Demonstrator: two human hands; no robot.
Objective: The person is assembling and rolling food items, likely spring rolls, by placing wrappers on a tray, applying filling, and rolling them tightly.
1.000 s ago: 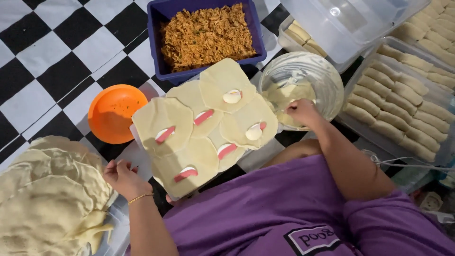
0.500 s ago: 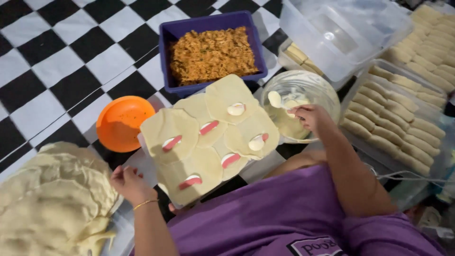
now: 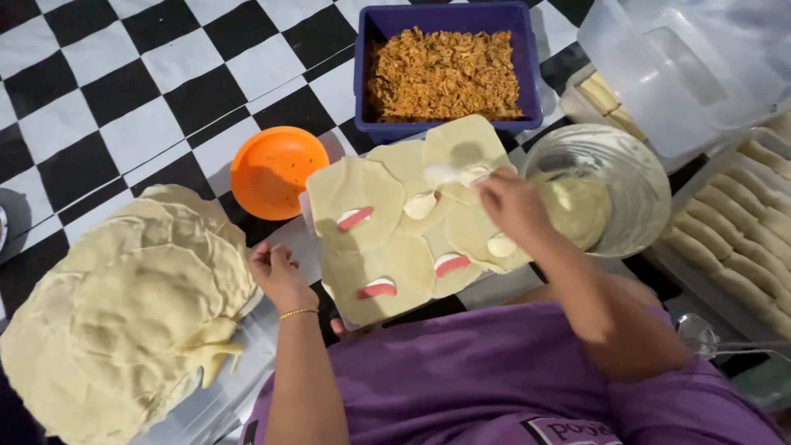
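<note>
Several round pale wrappers [image 3: 354,185] lie spread on a board [image 3: 309,216] in front of me, each with a pink sausage strip [image 3: 354,218] and a white dab of cream. My right hand [image 3: 511,206] is over the far wrappers, shut on a spoon [image 3: 449,173] that puts white cream on the top wrapper. My left hand [image 3: 278,272] rests loosely curled by the board's near left edge, next to a big pile of wrappers [image 3: 124,305]. It holds nothing.
A blue tub of shredded brown filling [image 3: 445,74] stands behind the board. An orange bowl [image 3: 278,171] sits to its left, a glass bowl of pale cream [image 3: 606,189] to its right. Trays of rolled pieces [image 3: 733,239] and clear tubs fill the right side.
My right hand has left the glass bowl and moved left over the wrappers with the spoon. The view has shifted, so the wrapper pile shows more.
</note>
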